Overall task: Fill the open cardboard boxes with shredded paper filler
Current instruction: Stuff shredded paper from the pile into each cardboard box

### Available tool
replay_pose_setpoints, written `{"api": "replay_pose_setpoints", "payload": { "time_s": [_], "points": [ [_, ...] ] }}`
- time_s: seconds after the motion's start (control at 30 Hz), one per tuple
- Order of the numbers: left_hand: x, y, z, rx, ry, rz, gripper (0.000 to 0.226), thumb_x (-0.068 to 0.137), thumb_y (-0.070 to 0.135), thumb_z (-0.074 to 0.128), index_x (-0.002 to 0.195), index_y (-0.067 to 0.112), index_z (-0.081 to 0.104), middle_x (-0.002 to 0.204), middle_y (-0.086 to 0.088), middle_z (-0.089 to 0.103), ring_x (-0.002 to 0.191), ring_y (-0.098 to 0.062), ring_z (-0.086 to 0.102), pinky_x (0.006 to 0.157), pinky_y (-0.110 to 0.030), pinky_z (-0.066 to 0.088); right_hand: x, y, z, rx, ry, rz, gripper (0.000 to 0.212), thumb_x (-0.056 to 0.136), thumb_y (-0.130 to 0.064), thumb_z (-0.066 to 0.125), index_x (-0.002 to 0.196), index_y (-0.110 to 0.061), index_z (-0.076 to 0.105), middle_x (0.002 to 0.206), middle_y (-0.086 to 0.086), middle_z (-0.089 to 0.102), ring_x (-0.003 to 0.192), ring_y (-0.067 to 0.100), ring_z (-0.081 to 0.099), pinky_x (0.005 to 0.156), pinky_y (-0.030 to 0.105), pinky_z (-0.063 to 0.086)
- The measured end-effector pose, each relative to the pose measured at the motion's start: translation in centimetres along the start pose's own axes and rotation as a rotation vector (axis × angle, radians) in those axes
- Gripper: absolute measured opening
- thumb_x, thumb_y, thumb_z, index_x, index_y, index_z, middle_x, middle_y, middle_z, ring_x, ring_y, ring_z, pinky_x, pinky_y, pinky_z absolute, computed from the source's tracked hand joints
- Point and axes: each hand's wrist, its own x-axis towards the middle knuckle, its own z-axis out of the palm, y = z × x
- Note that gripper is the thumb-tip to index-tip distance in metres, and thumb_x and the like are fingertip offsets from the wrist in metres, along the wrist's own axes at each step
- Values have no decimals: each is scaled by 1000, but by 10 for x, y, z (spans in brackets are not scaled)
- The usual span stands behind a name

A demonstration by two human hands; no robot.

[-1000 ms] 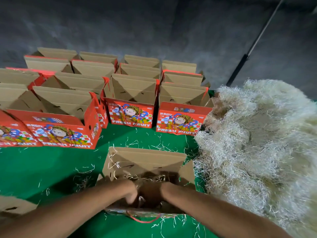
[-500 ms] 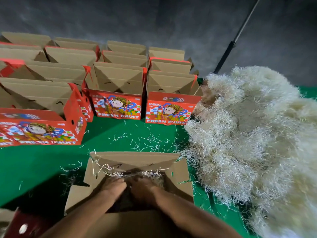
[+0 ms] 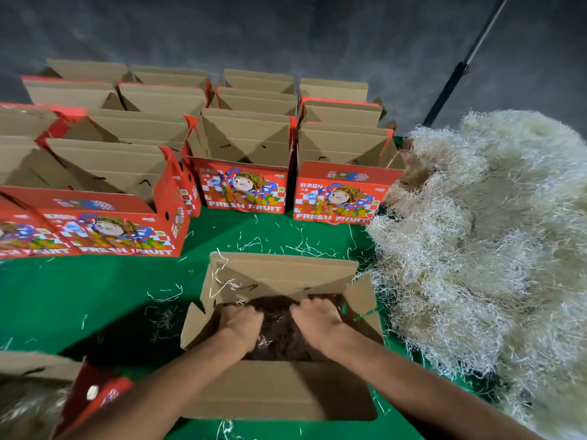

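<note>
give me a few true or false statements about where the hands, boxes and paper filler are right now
1. Both hands, left hand and right hand, are inside the nearest open box. True.
2. The shredded paper pile lies left of that box. False: it lies to its right.
3. The red boxes behind read FRESH FRUIT. True.
4. The table cover is blue. False: it is green.
</note>
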Motion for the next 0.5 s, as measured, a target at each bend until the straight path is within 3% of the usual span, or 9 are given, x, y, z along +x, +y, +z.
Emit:
{"api": "replay_pose_setpoints", "payload": {
  "time_s": [0.1, 0.2, 0.33, 0.43, 0.5],
  "points": [
    [-5, 3, 1, -91, -102, -15, 33, 91, 9, 61, 123, 10, 66, 123, -9, 67, 117, -27, 62, 96, -39, 52, -3, -1, 17, -35, -164, 81, 31, 94, -4, 60, 124, 1, 63, 124, 20, 63, 115, 36, 62, 89, 44, 54],
    [-8, -2, 11, -333, -225, 13, 31, 91, 8, 52, 120, 8, 64, 121, -14, 66, 110, -31, 63, 89, -33, 50, -4, 10, 48, 279, -210, 121, 30, 103, -16, 46, 128, -8, 61, 126, 17, 63, 116, 33, 61, 98, 43, 49],
    [-7, -10, 21, -714, -64, -50, 53, 90, 6, 56, 138, 30, 50, 127, -3, 63, 99, -19, 63, 81, -30, 53, 13, 3, 43, 432, -130, 4, 29, 104, -14, 42, 125, -13, 62, 126, 10, 64, 113, 23, 60, 102, 34, 45],
    [-8, -7, 19, -519, 58, -85, 67, 90, 12, 65, 150, 24, 37, 140, -7, 54, 117, -23, 59, 96, -37, 49, 21, -9, 39, 419, -133, -29, 34, 103, -5, 44, 132, -13, 58, 126, 7, 64, 109, 21, 63, 96, 27, 47],
    [-11, -7, 15, -363, 137, -78, 48, 93, 25, 64, 139, 19, 49, 136, -6, 56, 117, -22, 59, 98, -38, 47, 20, -11, 43, 272, -151, -24, 39, 100, -6, 49, 138, -14, 52, 127, 8, 63, 110, 23, 62, 95, 30, 49]
  ]
}}
